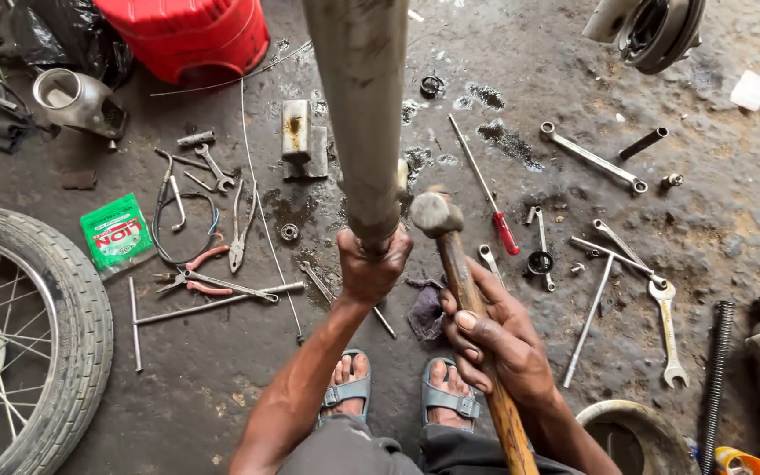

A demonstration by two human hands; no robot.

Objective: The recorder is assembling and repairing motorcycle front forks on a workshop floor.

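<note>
My left hand [369, 264] grips the pipe [361, 114] just left of the hammer [450, 255] in my right hand [499, 339]; the wheel [24, 339] lies far left on the floor [732, 229], spanners [635, 264] to the right.

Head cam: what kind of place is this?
Likely a roadside motorcycle repair shop: spoked wheel, wrenches and pliers strewn over an oil-stained concrete floor, left hand gripping a metal tube, right hand holding a hammer.
</note>
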